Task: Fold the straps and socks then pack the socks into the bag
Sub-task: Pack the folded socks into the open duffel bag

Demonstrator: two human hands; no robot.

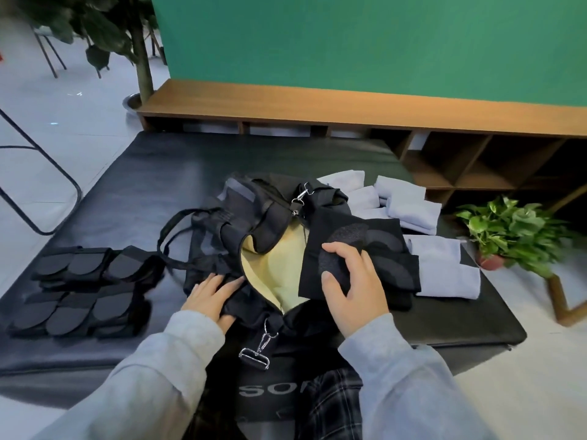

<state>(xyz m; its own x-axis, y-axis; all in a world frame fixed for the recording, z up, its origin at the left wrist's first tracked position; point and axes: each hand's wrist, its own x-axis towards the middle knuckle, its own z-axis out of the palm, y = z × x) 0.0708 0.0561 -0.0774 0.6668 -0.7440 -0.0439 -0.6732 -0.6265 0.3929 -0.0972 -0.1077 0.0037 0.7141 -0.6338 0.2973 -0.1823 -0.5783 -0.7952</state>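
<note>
A black bag (219,236) lies open on the dark mat (143,173), its pale yellow lining (279,265) showing. My left hand (212,295) presses with straight fingers on the bag's near left rim. My right hand (352,281) grips a stack of folded black socks (374,249) at the bag's right edge, thumb on top. Folded light grey socks (409,204) lie in rows to the right. Folded black socks (79,290) lie in two rows at the left. A strap clip (257,350) hangs at the bag's near end.
A low wooden shelf unit (349,103) runs behind the mat under a green wall. A potted green plant (511,230) stands at the right beside the mat. A black metal frame (41,173) stands on the floor at the left.
</note>
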